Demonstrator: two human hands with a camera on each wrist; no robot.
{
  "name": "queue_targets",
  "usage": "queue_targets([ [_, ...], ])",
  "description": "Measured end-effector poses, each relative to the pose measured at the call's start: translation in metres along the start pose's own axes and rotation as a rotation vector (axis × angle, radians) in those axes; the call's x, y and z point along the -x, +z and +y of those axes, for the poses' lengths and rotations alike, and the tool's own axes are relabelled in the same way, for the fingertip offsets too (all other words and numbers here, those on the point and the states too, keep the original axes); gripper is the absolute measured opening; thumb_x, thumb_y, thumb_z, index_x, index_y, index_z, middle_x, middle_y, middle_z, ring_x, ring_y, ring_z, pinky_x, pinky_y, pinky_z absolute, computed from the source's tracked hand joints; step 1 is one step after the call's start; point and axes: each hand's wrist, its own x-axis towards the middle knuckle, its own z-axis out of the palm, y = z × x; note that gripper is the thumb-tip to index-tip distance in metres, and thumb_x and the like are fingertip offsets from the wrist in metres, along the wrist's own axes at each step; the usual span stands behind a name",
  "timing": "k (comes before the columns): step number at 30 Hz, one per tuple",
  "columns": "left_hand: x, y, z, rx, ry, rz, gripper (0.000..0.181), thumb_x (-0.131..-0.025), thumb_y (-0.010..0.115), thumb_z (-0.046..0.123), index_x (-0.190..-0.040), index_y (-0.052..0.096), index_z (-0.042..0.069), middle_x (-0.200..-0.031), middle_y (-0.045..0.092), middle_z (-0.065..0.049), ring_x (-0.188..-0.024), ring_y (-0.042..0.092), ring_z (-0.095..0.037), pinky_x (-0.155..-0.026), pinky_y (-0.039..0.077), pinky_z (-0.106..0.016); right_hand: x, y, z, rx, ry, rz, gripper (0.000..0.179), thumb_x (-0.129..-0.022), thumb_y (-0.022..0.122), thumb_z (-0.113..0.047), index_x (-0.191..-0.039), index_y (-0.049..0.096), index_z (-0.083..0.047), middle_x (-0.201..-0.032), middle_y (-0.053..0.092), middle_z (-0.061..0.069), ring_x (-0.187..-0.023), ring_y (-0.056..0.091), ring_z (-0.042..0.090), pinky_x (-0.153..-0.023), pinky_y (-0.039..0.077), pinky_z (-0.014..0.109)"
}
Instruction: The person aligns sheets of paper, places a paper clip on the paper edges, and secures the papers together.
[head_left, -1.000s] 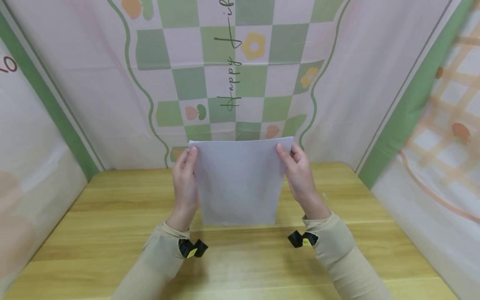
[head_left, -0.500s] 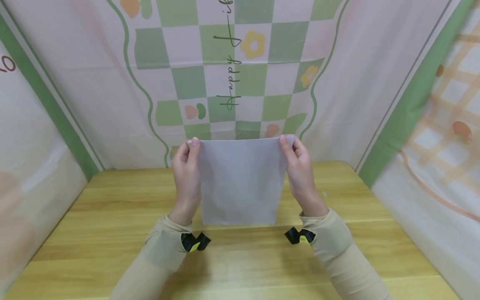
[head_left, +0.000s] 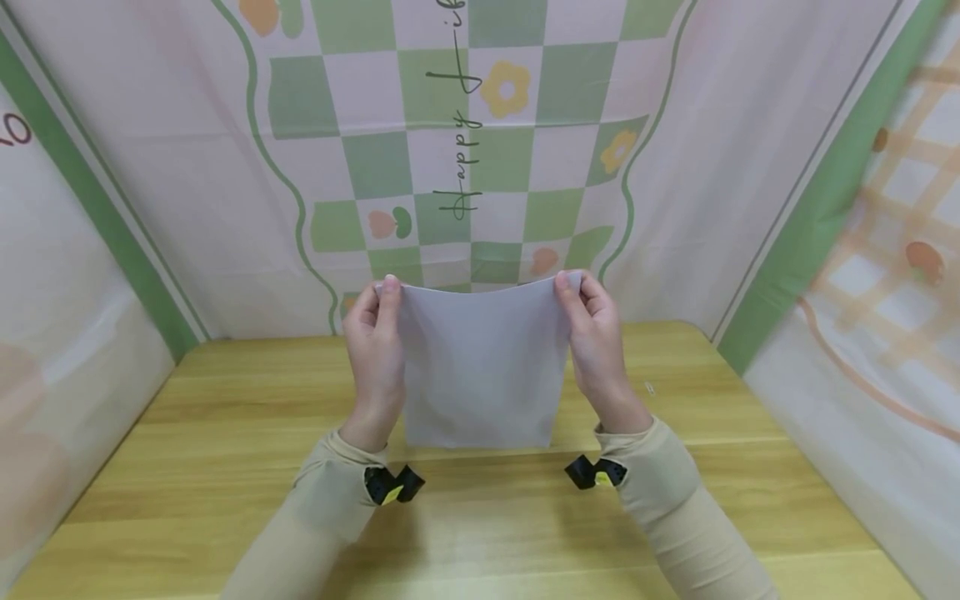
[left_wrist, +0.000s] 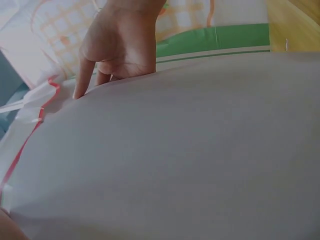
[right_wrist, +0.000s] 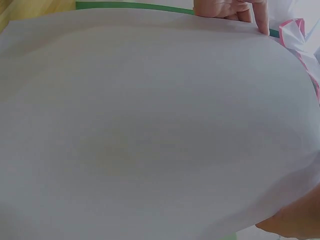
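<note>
A plain white sheet of paper (head_left: 480,367) hangs upright between both hands in the head view, its top edge sagging in the middle. My left hand (head_left: 375,354) pinches the upper left corner, thumb on the near face and fingers behind. At the upper right corner my right hand (head_left: 597,350) pinches the sheet the same way. The paper (left_wrist: 175,150) fills most of the left wrist view, with the right hand (left_wrist: 122,45) at its far edge. In the right wrist view the left hand (right_wrist: 232,9) shows beyond the paper (right_wrist: 150,120).
A wooden table (head_left: 480,533) lies under the arms. On it, right of the right hand, is a small thin pale piece (head_left: 649,388). A checked curtain (head_left: 510,158) rises behind the table, and patterned cloth hangs at both sides.
The paper's top edge was nearly straight and now dips in the middle. The left thumb has moved up to the top edge, and the hands are slightly closer together than half a second ago.
</note>
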Motion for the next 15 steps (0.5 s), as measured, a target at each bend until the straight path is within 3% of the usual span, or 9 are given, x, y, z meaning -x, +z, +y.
queue_targets([
  [10,0.0008,0.0001,0.0033,-0.019,0.013,0.025,0.024,-0.098,0.052,0.021,-0.079,0.055,0.007,-0.071,0.045,0.003,-0.073,0.042,-0.011,-0.070,0.035,-0.022,-0.0001,0.0003,-0.0037,0.006,-0.011,-0.012,0.015,-0.096,0.055,-0.025,-0.089,0.054,-0.012,-0.090,0.046,-0.003,-0.088,0.042,0.012,-0.077,0.035,0.020],
  [15,0.0026,-0.0015,0.0008,-0.039,-0.009,0.025,0.028,-0.097,0.054,0.026,-0.076,0.050,0.009,-0.067,0.034,0.002,-0.066,0.034,-0.011,-0.062,0.028,-0.021,0.0009,-0.0003,-0.0031,0.051,0.017,-0.002,0.012,-0.096,0.055,-0.026,-0.096,0.055,-0.014,-0.096,0.050,-0.003,-0.093,0.045,0.012,-0.083,0.037,0.021],
])
